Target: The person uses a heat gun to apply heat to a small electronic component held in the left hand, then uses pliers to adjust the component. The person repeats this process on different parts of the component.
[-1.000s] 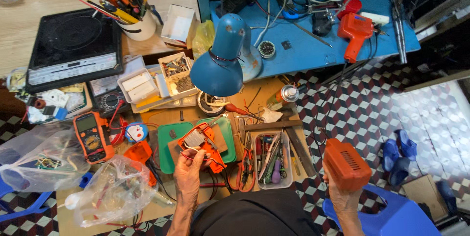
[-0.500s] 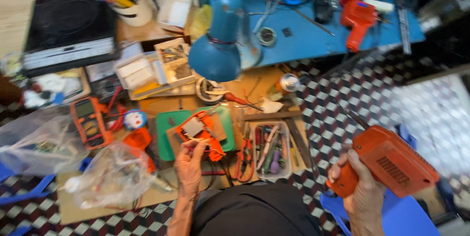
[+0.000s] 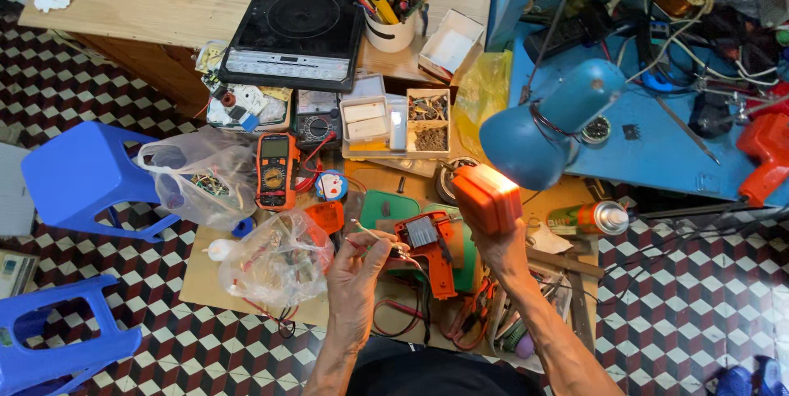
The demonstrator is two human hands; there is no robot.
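Glossy orange plastic casing (image 3: 486,197), matt wooden tabletop (image 3: 164,2), crinkled clear plastic bag (image 3: 275,260), shiny blue metal lamp (image 3: 546,125)

Orange casing (image 3: 486,196) raised above opened orange drill (image 3: 431,250)

Multimeter (image 3: 274,170) left of opened drill (image 3: 429,250), lamp (image 3: 549,129) right, cooktop (image 3: 296,33) behind.

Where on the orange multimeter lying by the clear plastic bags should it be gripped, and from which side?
Grip the orange multimeter across its two long edges near the middle, coming straight down from above. It lies flat, face up, its long sides running away from the person. The clear bag crowds its left edge and red leads its right, so a low sideways approach looks awkward.
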